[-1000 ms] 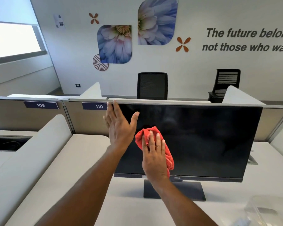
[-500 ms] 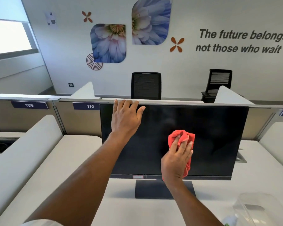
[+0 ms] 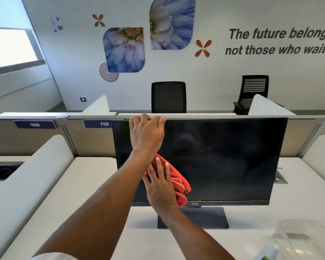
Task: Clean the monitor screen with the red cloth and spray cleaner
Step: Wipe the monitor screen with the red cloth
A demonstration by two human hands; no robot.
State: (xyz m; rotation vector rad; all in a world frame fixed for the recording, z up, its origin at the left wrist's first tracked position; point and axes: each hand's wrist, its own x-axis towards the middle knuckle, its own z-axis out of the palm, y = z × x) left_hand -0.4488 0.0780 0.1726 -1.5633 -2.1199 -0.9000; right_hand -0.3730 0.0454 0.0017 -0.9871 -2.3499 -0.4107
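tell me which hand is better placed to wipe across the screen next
Probably the right hand: it presses the crumpled red cloth against the lower left of the black flat monitor, free to sweep rightwards. The left hand grips the monitor's top edge, steadying it, and holds no cloth.

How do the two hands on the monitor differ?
The left hand sits high, fingers curled over the top of the monitor; the right hand sits lower. The left hand is bare; the right hand presses a red cloth flat against the screen. Both are at the monitor's left half.
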